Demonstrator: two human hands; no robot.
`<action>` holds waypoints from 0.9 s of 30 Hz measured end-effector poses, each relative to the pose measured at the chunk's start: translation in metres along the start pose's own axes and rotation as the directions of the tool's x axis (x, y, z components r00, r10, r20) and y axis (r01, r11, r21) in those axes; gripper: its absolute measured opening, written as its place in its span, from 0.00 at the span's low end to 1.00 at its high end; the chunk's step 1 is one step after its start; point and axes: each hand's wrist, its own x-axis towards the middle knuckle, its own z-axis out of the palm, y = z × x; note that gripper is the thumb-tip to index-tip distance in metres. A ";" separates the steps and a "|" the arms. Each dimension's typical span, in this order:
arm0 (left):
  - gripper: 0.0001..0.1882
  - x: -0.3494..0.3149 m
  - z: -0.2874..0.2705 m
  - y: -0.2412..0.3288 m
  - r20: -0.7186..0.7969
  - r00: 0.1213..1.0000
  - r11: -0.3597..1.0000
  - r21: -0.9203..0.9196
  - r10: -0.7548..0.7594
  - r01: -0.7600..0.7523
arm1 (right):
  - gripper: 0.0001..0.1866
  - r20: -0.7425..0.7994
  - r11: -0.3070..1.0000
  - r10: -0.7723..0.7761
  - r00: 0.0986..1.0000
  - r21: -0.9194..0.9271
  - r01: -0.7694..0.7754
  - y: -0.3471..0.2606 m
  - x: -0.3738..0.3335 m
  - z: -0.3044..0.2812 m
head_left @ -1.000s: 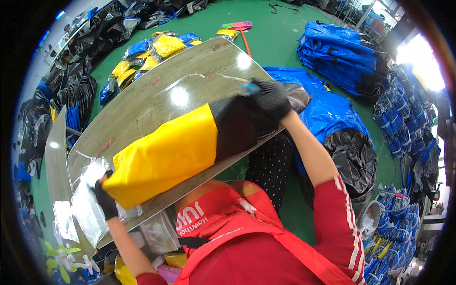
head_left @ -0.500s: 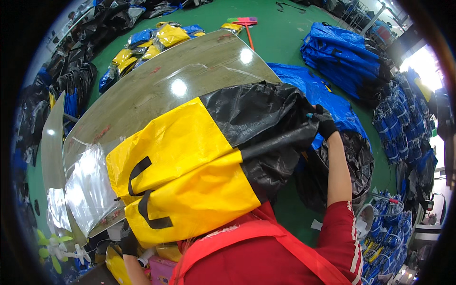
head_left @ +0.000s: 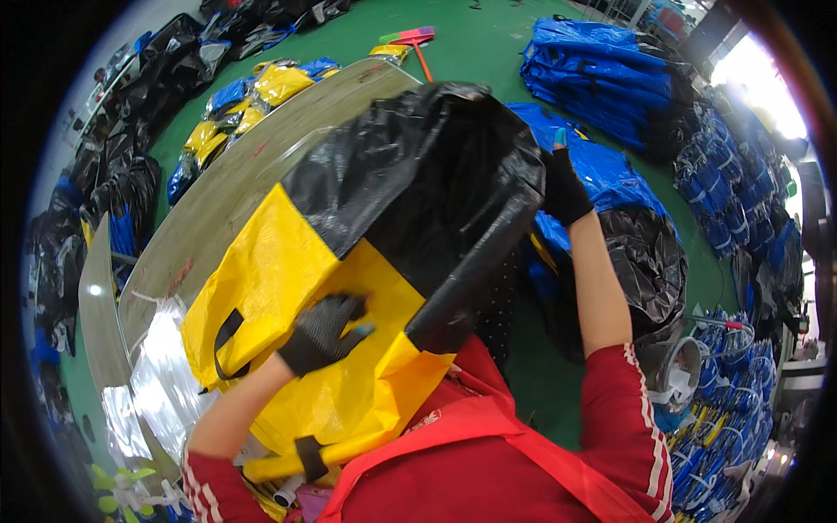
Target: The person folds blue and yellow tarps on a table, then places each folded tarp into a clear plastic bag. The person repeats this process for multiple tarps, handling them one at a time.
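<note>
A large bag of yellow and black sheet material (head_left: 410, 148) is spread before me, with its black end raised and bulging. Black strap handles show on its yellow part. My left hand (head_left: 327, 336), in a black glove with bare fingertips, lies over the yellow material, fingers extended and slightly blurred, thumb apart. At the right edge of the black end, my right hand (head_left: 565, 187), gloved the same way, holds the bag. Its thumb points up, while the other fingers are mostly hidden by the glove and bag.
Under the bag is a worn grey-green tabletop (head_left: 218, 200), with clear plastic sheets (head_left: 166, 357) at its left. Packed yellow and blue bundles (head_left: 261, 91) lie beyond it. Blue and black bags (head_left: 593, 74) are piled at right, near tied blue bundles (head_left: 732, 192). A red broom (head_left: 418, 48) lies beyond the table.
My left hand has come from below the bag's left end onto its yellow part. My right hand has risen slightly leftward, and the black end stands higher. One handle has folded toward me.
</note>
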 end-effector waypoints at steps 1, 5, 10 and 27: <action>0.24 0.034 0.004 0.004 -0.028 0.998 0.982 -0.183 -0.055 0.049 | 0.26 -0.084 0.999 0.027 0.996 0.021 -0.025 0.006 -0.003 0.016; 0.26 0.135 0.006 0.034 -0.025 0.986 0.565 -0.822 -0.162 0.072 | 0.27 -0.102 0.927 -0.096 0.990 -0.371 0.052 0.041 -0.018 0.084; 0.33 0.113 -0.004 0.023 -0.165 0.949 0.422 -0.906 -0.267 -0.039 | 0.26 0.321 0.870 -0.270 0.908 -0.322 0.372 0.064 -0.063 0.111; 0.39 0.096 0.028 -0.092 -0.470 0.880 0.957 0.218 -0.071 0.194 | 0.22 -0.061 0.492 -0.387 0.920 -0.857 0.150 0.131 -0.030 0.120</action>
